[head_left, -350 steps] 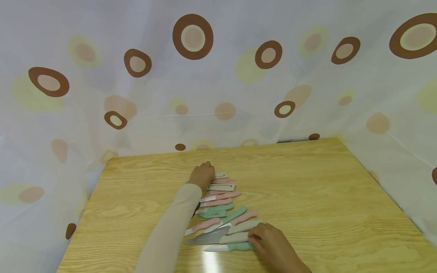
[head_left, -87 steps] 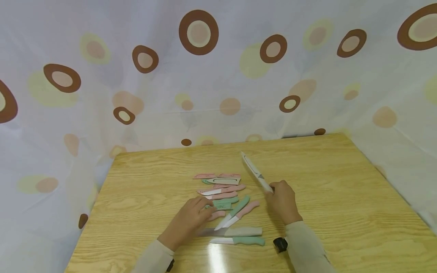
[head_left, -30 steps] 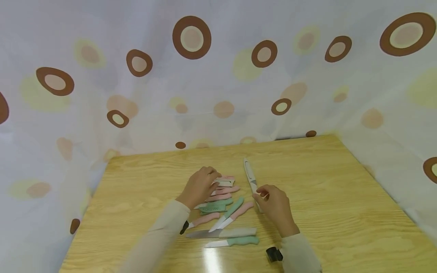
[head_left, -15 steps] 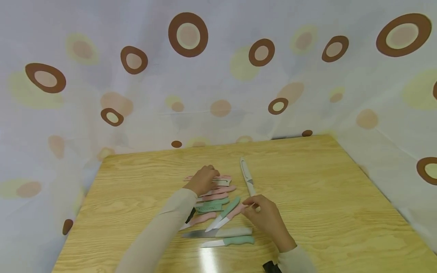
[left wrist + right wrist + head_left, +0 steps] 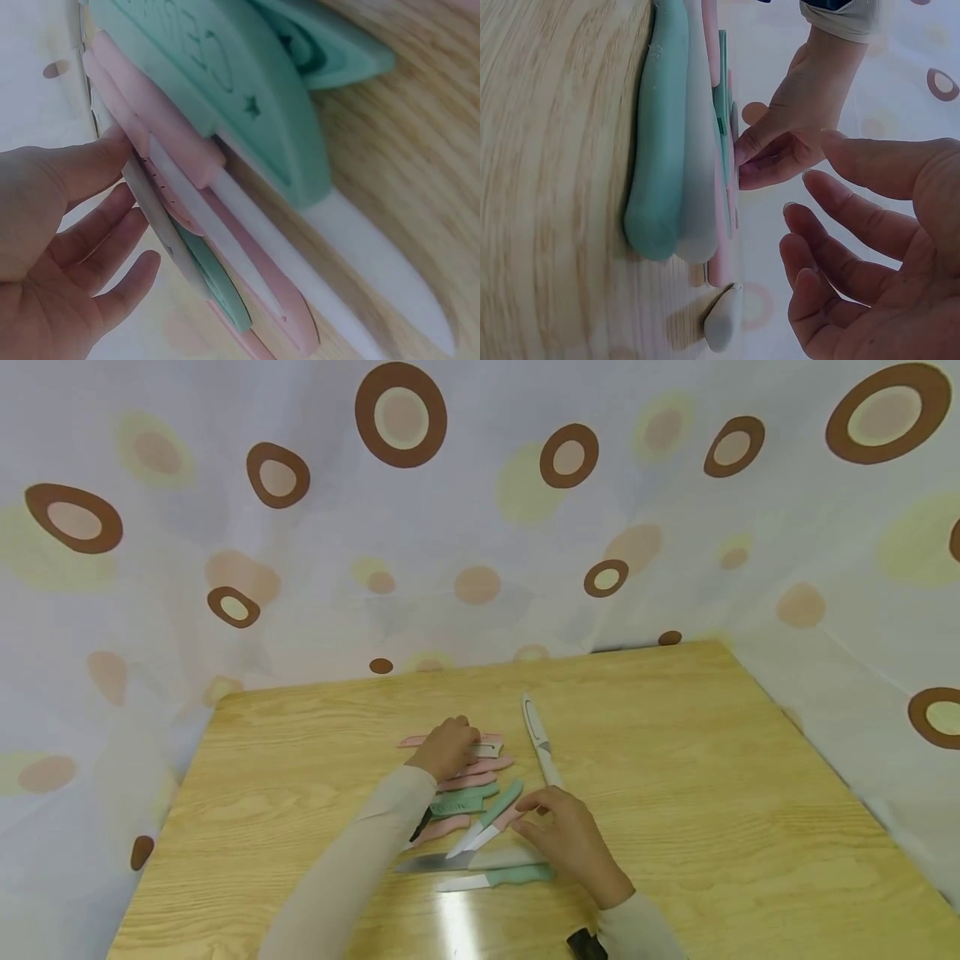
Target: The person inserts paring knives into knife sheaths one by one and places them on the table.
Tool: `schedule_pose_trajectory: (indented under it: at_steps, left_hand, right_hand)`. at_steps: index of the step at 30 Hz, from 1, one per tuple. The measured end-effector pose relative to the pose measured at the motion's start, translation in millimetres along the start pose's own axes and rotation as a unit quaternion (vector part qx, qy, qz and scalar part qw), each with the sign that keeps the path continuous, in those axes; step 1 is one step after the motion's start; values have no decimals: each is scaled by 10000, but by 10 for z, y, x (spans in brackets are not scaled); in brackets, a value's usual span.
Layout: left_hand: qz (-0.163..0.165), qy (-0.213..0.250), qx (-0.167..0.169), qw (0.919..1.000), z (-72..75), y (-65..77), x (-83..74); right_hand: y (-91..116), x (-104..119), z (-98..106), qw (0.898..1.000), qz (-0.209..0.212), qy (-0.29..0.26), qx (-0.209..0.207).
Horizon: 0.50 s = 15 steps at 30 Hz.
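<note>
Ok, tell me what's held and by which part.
Right hand: nothing. Left hand: at the loose white sheath, near mid-length; whether it pinches it can't be told.

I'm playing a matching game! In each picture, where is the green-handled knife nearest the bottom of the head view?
Head: the green-handled knife lies low, near the middle, frontmost in the row.
Left wrist: not in it.
Right wrist: its green handle runs down from the top edge, left of centre.
Shared landmark: the left hand, below the middle in head, at the left in left wrist, upper right in right wrist.
</note>
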<state>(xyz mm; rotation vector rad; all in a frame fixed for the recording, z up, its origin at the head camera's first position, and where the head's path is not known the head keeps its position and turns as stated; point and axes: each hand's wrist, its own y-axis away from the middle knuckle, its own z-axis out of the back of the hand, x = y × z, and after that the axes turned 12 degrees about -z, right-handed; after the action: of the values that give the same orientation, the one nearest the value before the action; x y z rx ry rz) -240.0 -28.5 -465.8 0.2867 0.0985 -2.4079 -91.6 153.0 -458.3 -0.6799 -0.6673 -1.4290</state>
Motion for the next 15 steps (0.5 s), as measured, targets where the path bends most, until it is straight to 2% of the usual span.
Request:
schedule_pose_trajectory:
  at_steps: [9,15]
  left_hand:
    - [116,197,4,9997,44,-19,-20]
    - [78,173,-114,9998,-10,-9,5]
  right_hand:
    - [3,4,-1,9999,-14,-79,66]
    - [-2,-3,-3,9999,15,-128,29]
